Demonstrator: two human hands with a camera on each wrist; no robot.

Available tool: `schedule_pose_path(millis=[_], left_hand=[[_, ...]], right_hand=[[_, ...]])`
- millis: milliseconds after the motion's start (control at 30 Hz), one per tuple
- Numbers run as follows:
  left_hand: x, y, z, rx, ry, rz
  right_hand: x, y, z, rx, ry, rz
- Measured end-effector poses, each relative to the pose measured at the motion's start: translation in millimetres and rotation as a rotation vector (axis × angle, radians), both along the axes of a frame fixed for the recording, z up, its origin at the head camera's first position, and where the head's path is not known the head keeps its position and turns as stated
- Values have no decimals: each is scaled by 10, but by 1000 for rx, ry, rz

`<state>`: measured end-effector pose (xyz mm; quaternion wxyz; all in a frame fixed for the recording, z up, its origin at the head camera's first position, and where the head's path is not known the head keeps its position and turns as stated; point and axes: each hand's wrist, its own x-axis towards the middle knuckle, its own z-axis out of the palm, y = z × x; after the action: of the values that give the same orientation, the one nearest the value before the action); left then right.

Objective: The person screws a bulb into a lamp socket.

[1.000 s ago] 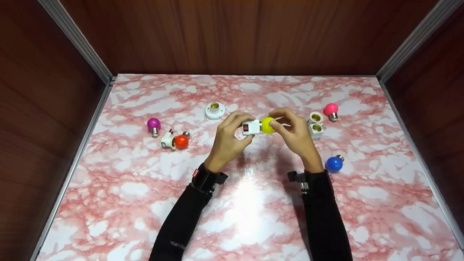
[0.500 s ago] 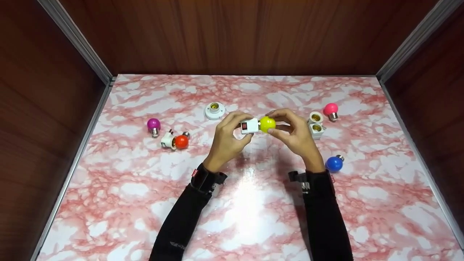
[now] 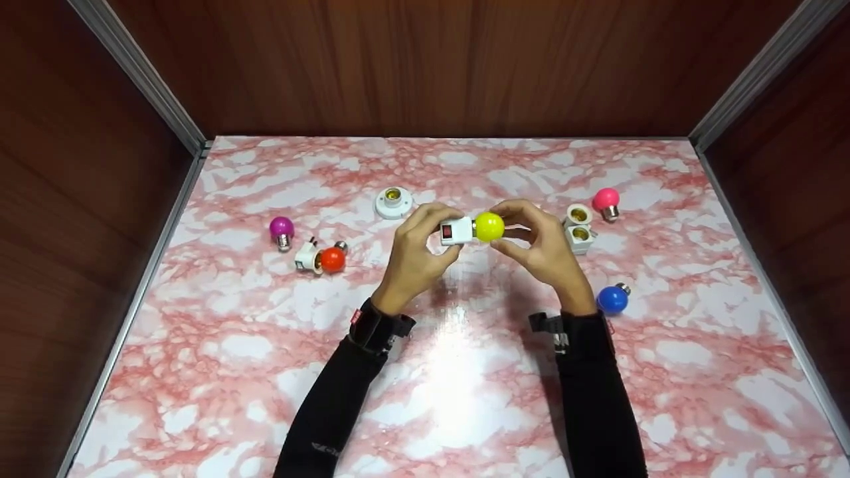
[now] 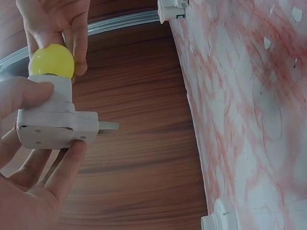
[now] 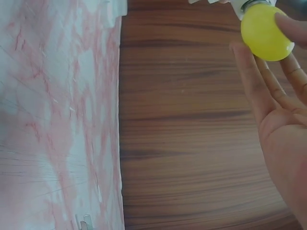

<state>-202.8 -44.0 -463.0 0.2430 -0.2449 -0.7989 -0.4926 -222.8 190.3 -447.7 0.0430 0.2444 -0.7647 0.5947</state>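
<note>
In the head view my left hand [image 3: 420, 251] grips a white plug-in lamp socket [image 3: 463, 230] with a red switch. Its two metal prongs [image 4: 108, 127] stick out sideways in the left wrist view. A yellow light bulb [image 3: 489, 227] sits at the socket's mouth, a thin ring of its metal base showing between the two. My right hand [image 3: 546, 247] holds that bulb by its globe, thumb on one side and fingers on the other. In the right wrist view the thumb overlaps the yellow globe [image 5: 266, 34]. Both things are held up above the table.
On the marbled table [image 3: 458, 372] lie a purple bulb [image 3: 281, 227], a red bulb [image 3: 333, 259] against another plug-in socket [image 3: 306, 257], a round socket base [image 3: 393, 206], a double socket [image 3: 580, 240], a pink bulb [image 3: 606, 200] and a blue bulb [image 3: 612, 300]. Wooden panels enclose the table.
My right thumb and fingers have shifted on the yellow bulb, drawing back to the right so more of its globe shows. Socket and bulb have moved very slightly left.
</note>
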Motion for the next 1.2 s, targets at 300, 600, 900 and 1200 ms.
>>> schedule_pose_path(millis=[300,600,900,1200], left_hand=[[4,17,-12,-2,21,-12],[10,9,-25,-38,29,-20],[3,9,-22,-15,17,-36],[17,13,-25,61,-81,-72]], right_hand=[[-2,24,-9,110,-18,-57],[-13,23,-4,123,-128,-50],[-11,-16,3,125,-65,-122],[0,-26,5,-4,29,-49]])
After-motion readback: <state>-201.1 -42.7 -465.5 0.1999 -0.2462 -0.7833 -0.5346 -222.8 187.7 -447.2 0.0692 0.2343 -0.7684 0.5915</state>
